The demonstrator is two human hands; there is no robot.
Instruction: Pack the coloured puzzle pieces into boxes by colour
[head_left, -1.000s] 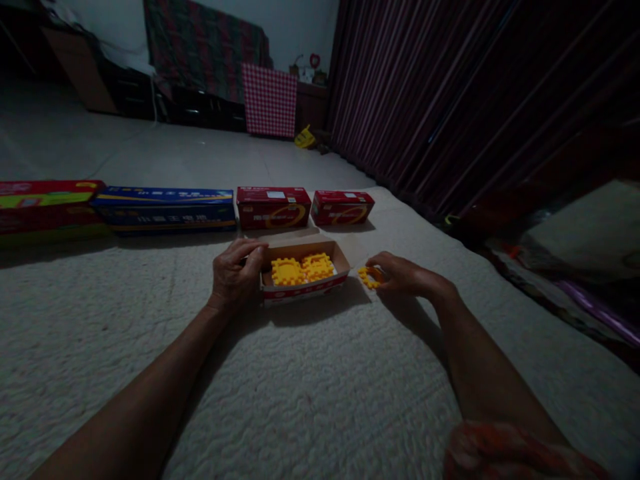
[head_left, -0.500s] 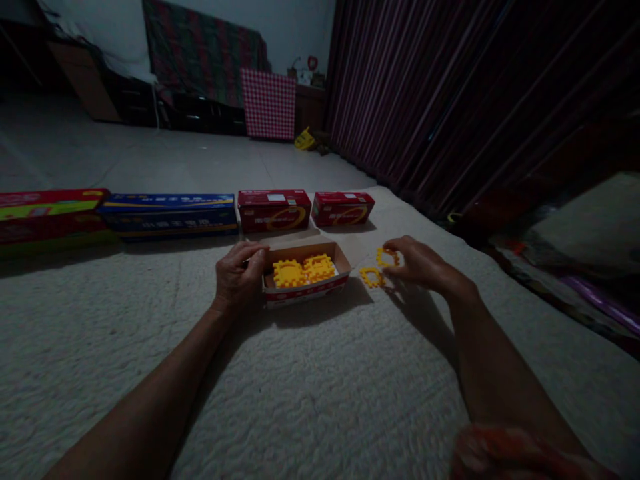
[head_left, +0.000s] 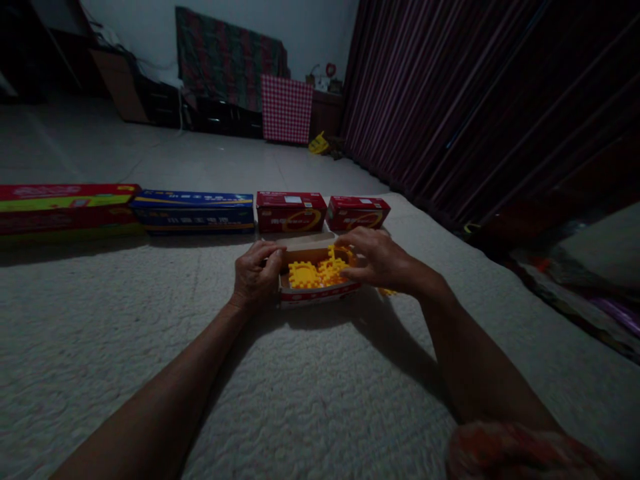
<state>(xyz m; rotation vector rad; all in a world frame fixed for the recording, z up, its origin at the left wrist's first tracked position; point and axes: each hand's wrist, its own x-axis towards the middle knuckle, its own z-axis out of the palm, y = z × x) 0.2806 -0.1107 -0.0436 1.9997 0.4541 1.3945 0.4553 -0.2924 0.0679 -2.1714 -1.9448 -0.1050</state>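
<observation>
A small open cardboard box (head_left: 314, 295), red and white outside, rests on the quilted mat with its flap folded back. My left hand (head_left: 257, 275) grips the box's left end, thumb over the rim. Inside lie yellow toothed plastic building pieces (head_left: 303, 275). Over the right end of the box is my right hand (head_left: 377, 260), its fingers closed on a yellow frame-shaped building piece (head_left: 341, 253). Another yellow piece (head_left: 387, 292) lies on the mat, mostly hidden beneath that hand.
Behind the box stands a row of closed boxes: a long red-and-yellow one (head_left: 70, 210), a blue one (head_left: 195, 213) and two red ones (head_left: 291, 213). The pale mat (head_left: 280, 393) extends all around. Dark curtains (head_left: 425, 93) hang at the right.
My right hand has lifted one yellow piece from the mat and carried it left over the box. My left hand still holds the box. The view has shifted slightly left.
</observation>
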